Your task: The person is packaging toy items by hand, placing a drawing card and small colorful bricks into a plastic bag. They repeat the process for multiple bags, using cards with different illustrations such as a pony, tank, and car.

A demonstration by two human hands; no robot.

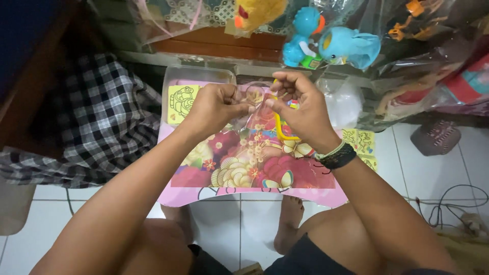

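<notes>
Both hands pinched shut on a small clear plastic bag [256, 104], held just above the far end of the pink flowered table [204, 196]: left hand [216, 104] at its left edge, right hand [298, 104] at its right. Best to keep grips at the mouth, pull evenly, stay over the table.

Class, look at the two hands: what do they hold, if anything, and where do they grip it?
Both hands, left hand and right hand, pinch a small clear plastic bag at its opposite side edges, fingertips only.
</notes>
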